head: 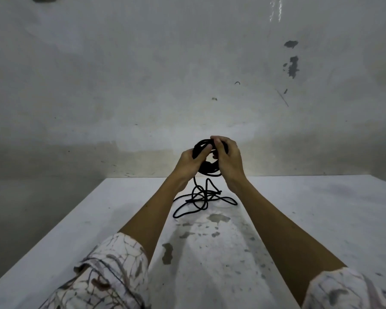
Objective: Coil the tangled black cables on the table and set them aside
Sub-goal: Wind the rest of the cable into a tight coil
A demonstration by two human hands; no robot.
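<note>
A round coil of black cable (206, 169) is held up in the air above the far part of the white table (299, 208). My left hand (191, 160) grips the coil's left side, thumb across the loops. My right hand (228, 157) grips the coil's right and top side, its fingers curled over the strands. From the coil's bottom a strand drops to a tangled heap of black cable (202, 198) lying on the table just below and between my wrists. The hands hide much of the coil.
The white table is stained with grey patches (217, 218) near the middle. A worn grey-white wall (187, 85) rises right behind the table's far edge. The table's left edge (54, 228) drops off to a dark floor.
</note>
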